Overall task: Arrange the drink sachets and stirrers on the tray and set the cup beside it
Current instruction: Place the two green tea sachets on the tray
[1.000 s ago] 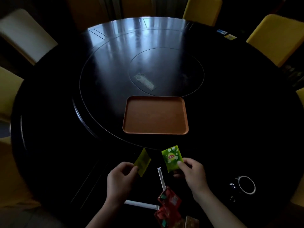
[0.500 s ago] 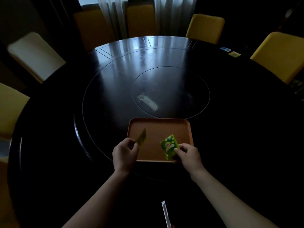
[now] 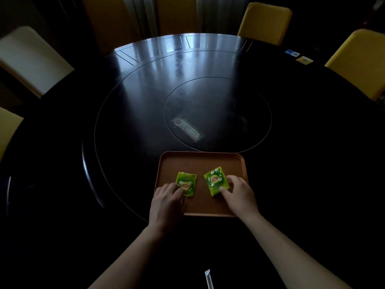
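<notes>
- The left hand (image 3: 167,200) is resting its fingertips on the left green sachet (image 3: 186,186), pressing it flat onto the tray (image 3: 200,163); this grip is pressing down from above, not pinching.
- The right hand (image 3: 239,193) is touching the near right edge of the right green sachet (image 3: 216,181), fingers loosely spread along its side; whether it is pinching the edge or only nudging it, I cannot tell.
- Both sachets are lying side by side, apart, on the near half of the brown tray, the right one turned slightly askew.
- As a judgement, the task is only getting started: two sachets are sitting on the tray, while stirrers and cup are not yet placed.
- One wrapped stirrer (image 3: 208,279) is lying on the dark worktop (image 3: 125,122) near the bottom edge, cut off by the frame.
- The cup is not showing anywhere, and any further sachets are falling outside the view.
- A clear packet (image 3: 187,129) is lying on the worktop beyond the tray; its contents are hard to make out in the dim light.
</notes>
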`<state>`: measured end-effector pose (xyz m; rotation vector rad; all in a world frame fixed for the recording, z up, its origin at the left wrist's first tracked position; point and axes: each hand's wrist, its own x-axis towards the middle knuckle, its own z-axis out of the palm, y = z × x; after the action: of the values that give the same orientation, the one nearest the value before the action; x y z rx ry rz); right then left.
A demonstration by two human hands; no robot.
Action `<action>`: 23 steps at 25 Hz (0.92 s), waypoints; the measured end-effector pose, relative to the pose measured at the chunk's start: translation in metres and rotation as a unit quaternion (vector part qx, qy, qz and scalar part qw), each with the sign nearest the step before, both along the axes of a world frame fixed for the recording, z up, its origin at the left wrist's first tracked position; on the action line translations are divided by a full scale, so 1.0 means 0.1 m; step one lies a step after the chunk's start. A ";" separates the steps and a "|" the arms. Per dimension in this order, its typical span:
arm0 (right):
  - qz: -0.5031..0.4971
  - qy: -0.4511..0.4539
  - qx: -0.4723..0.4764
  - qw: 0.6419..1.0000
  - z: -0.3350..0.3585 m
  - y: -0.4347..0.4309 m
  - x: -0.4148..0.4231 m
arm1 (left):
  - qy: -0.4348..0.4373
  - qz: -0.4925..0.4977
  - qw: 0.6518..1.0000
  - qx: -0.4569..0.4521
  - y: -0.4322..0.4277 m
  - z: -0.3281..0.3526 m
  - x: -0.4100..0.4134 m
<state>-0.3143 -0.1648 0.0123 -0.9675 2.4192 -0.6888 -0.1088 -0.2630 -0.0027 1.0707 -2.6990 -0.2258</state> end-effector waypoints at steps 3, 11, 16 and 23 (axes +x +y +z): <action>0.065 0.091 -0.027 0.993 -0.03 0.05 -0.04 | -0.010 -0.041 0.999 0.020 -0.13 -0.01 0.05; 0.158 0.169 0.003 0.973 -0.14 -0.12 0.12 | -0.111 -0.124 0.986 0.002 -0.31 -0.10 -0.09; 0.163 0.160 -0.017 0.973 -0.17 -0.22 0.03 | -0.064 -0.107 0.988 0.086 -0.56 0.00 -0.21; 0.144 0.163 -0.027 0.976 -0.24 -0.24 -0.01 | -0.136 0.007 0.991 0.018 -0.39 -0.06 -0.38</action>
<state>-0.3150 -0.1890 -0.0120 -1.5203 2.4627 -0.5243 -0.1464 -0.3020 -0.0083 1.2089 -2.9353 -0.1347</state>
